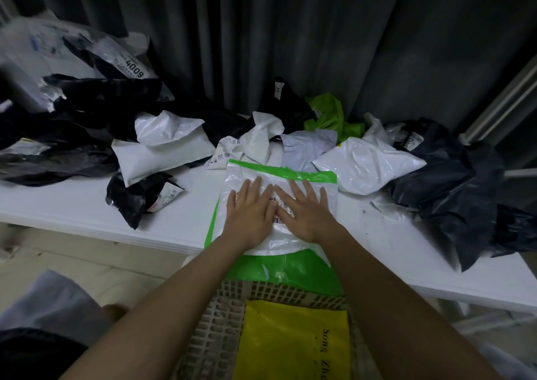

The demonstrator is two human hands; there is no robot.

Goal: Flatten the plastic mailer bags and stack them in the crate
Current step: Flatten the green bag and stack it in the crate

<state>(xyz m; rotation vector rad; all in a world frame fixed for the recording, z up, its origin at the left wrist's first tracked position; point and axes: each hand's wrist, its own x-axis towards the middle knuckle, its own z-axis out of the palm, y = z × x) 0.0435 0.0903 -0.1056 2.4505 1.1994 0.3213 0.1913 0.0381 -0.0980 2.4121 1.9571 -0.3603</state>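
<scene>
"4009" on label; "Song" on yellow bag

The flat yellow plastic mailer in the pale lattice plastic crate is cut off by the bottom edge (its black lettering breaks off mid-word). Both hands cover most of the printed shipping label. The heap of black and white bags at far left is blurred.

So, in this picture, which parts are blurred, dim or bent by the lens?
Head view: the far-left pile of black and white crumpled plastic bags is motion-blurred; corners fall dim; the white table edge bows from wide-angle distortion; the white-and-green flat mailer bag shows soft glare.
</scene>
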